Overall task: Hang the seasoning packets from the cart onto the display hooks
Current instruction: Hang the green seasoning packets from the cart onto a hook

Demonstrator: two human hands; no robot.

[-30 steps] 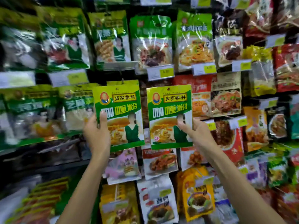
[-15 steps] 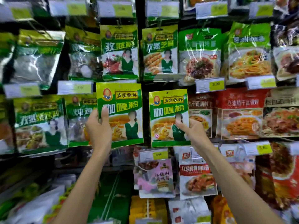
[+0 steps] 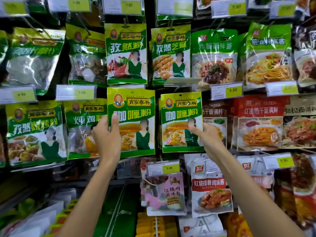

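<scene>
While the left hand [image 3: 106, 134] grips one green packet [image 3: 135, 120], the right hand's [image 3: 207, 136] fingers pinch the second packet [image 3: 179, 117].

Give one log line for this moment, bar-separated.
left hand: holds left packet | right hand: holds right packet | hung: unclear

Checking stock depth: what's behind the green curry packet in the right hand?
Behind the glossy green-and-yellow curry packet pinched by the right hand, edges of more green packets peek out on its left. Their count and the hook are covered.
</scene>
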